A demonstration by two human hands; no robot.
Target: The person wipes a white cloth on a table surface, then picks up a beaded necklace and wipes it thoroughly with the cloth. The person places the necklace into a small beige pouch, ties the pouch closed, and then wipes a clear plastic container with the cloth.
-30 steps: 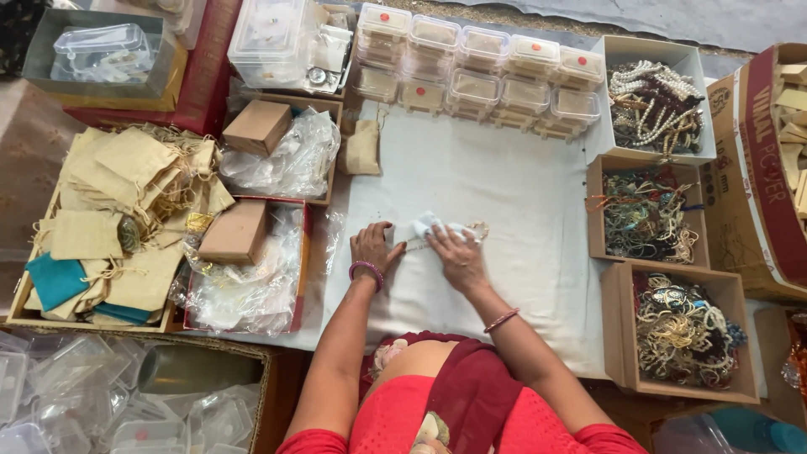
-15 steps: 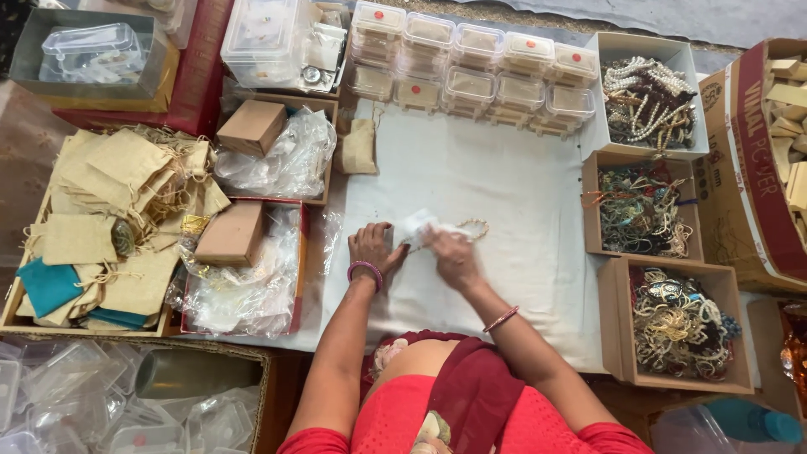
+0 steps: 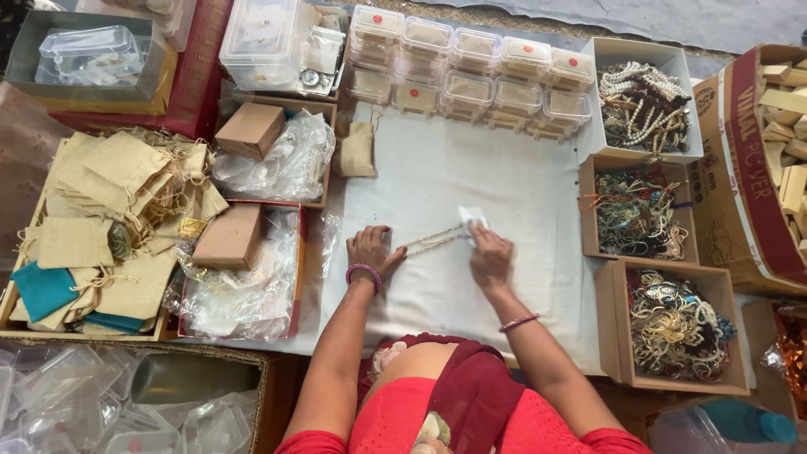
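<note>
Centrally, a pale beaded chain (image 3: 433,240) lies stretched out on the white cloth (image 3: 521,176) that covers the bench, running between the person's two hands. The left hand (image 3: 372,252) rests palm down on the cloth, its grip closed on the chain's left end with the fingertips pressing it down. The right hand (image 3: 490,256) pinches a small white tag (image 3: 472,217) at the chain's right end, fingers closed on it. To the right stand three open cardboard boxes of jewellery (image 3: 643,210), one behind another. At the far edge sits a row of small clear lidded containers (image 3: 471,76). To the left are trays of crumpled clear plastic bags (image 3: 269,160) with brown boxes (image 3: 227,235) on them, and beyond these a heap of tan drawstring pouches (image 3: 118,181).
</note>
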